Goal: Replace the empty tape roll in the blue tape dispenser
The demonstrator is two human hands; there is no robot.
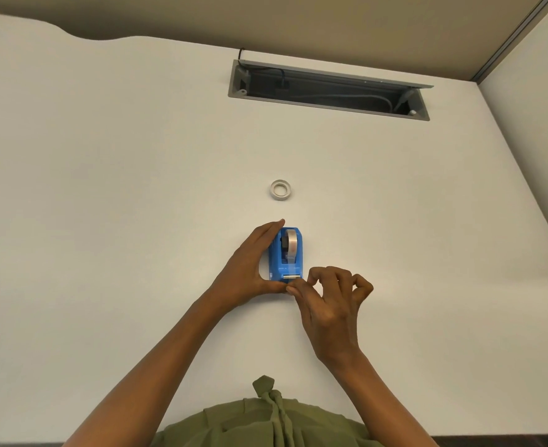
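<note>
Centrally on white worktop (105, 221): blue tape dispenser (277, 264), tape roll (291, 242) seated inside. Left hand (250, 269) cups dispenser's left side, fingers spread around it. Right hand (327, 304) pinches tape end at cutter. Empty roll (280, 189) lies beyond, apart.

Bright, even light — soft shadows, sharp focus, edges bowed by wide-angle
</note>
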